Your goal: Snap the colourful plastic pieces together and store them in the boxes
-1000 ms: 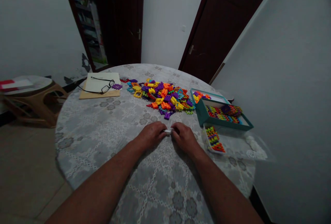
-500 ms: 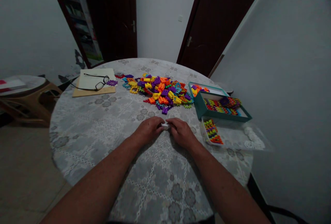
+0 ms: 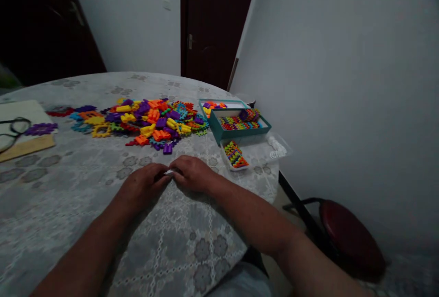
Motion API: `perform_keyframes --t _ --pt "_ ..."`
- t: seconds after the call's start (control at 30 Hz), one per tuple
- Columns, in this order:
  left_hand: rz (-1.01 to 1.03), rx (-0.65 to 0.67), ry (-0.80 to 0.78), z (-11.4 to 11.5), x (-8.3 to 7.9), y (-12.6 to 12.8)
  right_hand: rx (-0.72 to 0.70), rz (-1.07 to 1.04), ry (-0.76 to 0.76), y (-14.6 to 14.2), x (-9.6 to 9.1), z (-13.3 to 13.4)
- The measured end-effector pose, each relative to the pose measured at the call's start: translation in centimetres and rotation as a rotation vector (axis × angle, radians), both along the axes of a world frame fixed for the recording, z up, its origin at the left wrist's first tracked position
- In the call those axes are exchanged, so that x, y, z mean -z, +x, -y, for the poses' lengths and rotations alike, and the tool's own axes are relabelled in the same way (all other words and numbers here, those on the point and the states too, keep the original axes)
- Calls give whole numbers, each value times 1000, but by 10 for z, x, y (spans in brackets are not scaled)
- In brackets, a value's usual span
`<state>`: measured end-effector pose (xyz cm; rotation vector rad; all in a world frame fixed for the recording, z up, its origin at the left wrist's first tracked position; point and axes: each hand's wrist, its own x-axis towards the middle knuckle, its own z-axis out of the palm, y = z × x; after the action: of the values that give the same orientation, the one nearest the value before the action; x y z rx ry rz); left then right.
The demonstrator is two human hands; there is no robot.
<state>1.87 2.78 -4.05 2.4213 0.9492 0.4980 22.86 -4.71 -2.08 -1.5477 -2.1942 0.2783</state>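
Note:
My left hand [image 3: 146, 183] and my right hand [image 3: 192, 173] meet over the patterned tablecloth. Both are closed, pinching a small white piece [image 3: 168, 172] between their fingertips; most of it is hidden, so its kind is unclear. Just beyond the fingers lies a purple connector block [image 3: 168, 149], at the near edge of a heap of colourful plastic gears and connector blocks [image 3: 151, 121].
To the right stand a teal box [image 3: 240, 133] and a clear plastic tub [image 3: 247, 164], both holding colourful pieces. White pieces in a clear bag [image 3: 277, 147] lie beside them. Glasses [image 3: 15, 128] rest on paper at the left. A dark red stool [image 3: 350, 237] stands by the wall.
My view has turned to the right, so the table's things appear further left. Both hands still pinch the white piece, which now shows less between the fingers.

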Motion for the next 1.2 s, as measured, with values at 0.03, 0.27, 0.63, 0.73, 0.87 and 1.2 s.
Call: perform_keyframes --t 0.03,0.27,0.63,0.73,0.87,1.2 --pt "3 -3 -24 0 0 0 10 23 2 -1 -3 1" --pt "31 -37 -64 -1 -1 -2 80 16 61 28 -46 27" --pt "-8 -45 -42 -3 -1 1 554 141 94 243 -78 113" --pt "-18 -50 -34 -5 2 1 781 288 -60 295 -70 125" --pt "-34 -45 -36 -5 3 1 895 350 -121 327 -59 128" --pt "-15 -53 -48 -3 -2 0 967 435 -247 341 -30 120"
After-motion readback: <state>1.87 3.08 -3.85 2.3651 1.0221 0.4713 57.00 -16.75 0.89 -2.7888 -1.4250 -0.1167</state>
